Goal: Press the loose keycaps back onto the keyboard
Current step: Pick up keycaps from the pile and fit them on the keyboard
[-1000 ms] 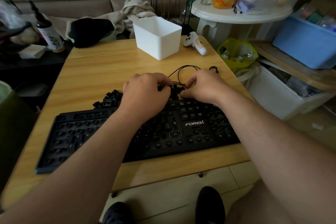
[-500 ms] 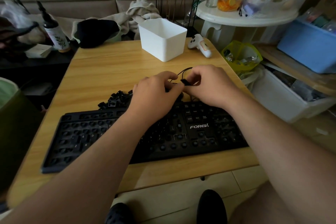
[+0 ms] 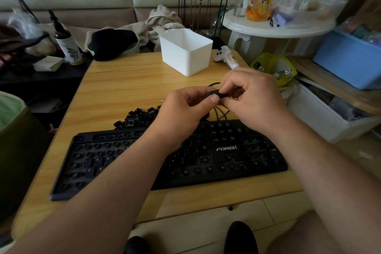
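Both hands, left hand [image 3: 185,109] and right hand [image 3: 253,99], pinch one keycap [image 3: 216,94] between fingertips, apparently orienting it; next, seat it on the keyboard [image 3: 226,156] below.

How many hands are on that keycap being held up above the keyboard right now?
2. The left hand pinches the small black plastic keycap from the left; the right hand pinches it from the right, above the black keyboard.

Wooden table [image 3: 115,88] with keyboard [image 3: 226,163], loose keycaps [image 3: 140,116], white bin [image 3: 185,53], controller [image 3: 225,56].
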The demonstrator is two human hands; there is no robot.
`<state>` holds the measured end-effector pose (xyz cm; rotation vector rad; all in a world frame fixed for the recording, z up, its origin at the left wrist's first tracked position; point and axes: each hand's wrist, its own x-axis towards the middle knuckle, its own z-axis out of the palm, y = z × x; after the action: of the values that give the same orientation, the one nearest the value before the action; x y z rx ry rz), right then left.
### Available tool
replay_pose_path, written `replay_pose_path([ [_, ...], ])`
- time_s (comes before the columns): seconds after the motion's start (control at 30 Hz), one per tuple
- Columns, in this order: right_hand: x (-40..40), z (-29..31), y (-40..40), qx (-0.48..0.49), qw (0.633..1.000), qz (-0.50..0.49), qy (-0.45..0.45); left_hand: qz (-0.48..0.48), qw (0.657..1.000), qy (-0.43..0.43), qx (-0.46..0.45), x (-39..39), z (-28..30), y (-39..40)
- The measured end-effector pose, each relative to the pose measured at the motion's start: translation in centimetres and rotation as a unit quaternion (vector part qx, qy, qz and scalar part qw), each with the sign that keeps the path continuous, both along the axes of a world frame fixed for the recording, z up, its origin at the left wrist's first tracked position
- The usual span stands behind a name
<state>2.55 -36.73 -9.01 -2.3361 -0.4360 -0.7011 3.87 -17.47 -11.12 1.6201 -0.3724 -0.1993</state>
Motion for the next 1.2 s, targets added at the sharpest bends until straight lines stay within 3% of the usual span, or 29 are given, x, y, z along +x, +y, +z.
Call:
replay_pose_path([
  [0.2,-0.7,0.3,0.1,0.012,0.999,-0.001,0.04,0.012,1.0,0.004,0.027,0.1,-0.2,0.4],
  [0.6,-2.6,0.0,-0.7,0.096,0.988,0.038,0.113,0.017,1.0,0.013,-0.017,-0.9,-0.3,0.3],
  [0.83,-3.1,-0.3,-1.3,0.142,0.978,0.012,0.156,0.027,0.999,-0.007,0.044,-1.5,0.4,-0.1],
  [1.03,-3.5,-0.5,0.8,0.024,0.985,-0.019,0.171,0.058,0.989,-0.035,0.128,-1.5,0.7,1.5],
  [1.13,-3.3,-0.8,1.8,-0.066,0.98,-0.024,0.185,0.046,0.968,-0.076,0.235,-1.4,0.6,3.2],
  [1.2,-3.2,-1.0,2.3,-0.117,0.966,-0.022,0.23,0.035,0.934,-0.126,0.334,-1.4,0.6,4.4],
])
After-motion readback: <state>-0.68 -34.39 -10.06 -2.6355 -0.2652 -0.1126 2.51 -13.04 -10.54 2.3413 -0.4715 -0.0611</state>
